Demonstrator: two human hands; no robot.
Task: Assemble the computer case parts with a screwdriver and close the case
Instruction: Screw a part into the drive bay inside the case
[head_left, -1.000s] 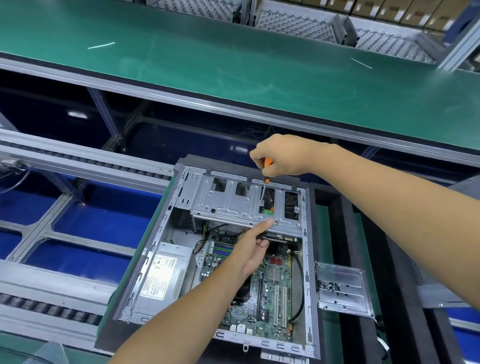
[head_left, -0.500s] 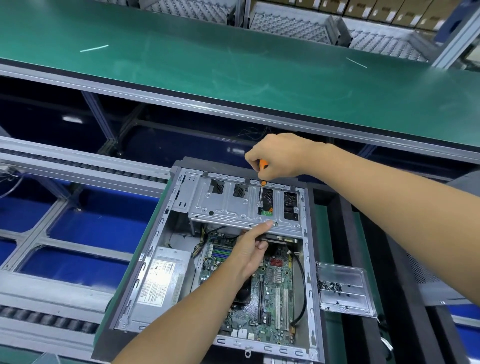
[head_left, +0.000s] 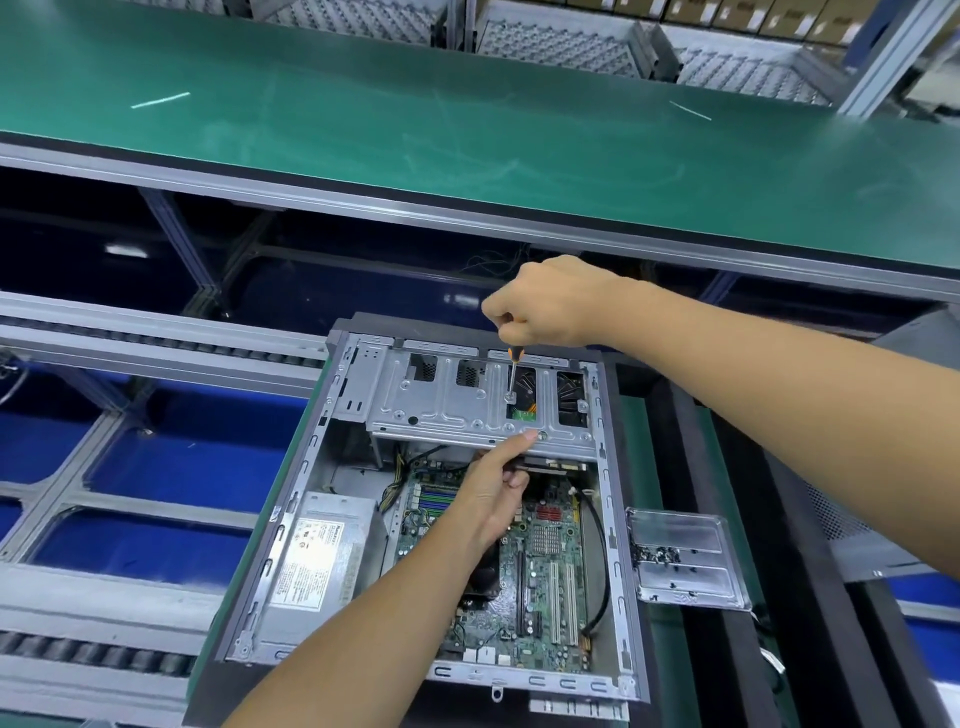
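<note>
Head view: open grey metal computer case (head_left: 613, 525) lying flat on the near desk, silver perforated drive cage (head_left: 447, 400) across its far end. Right hand (head_left: 550, 304) gripping an orange-handled screwdriver (head_left: 513, 371), tip on a cage screw (shaft upright). Left hand (head_left: 496, 493), index finger extended, other fingers curled, pressing the cage's near edge. Clear plastic screw tray (head_left: 685, 558) just right.

One head-worn camera looks forward and steeply down, close over the open computer case (head_left: 615, 519); its edges seem warped.
</note>
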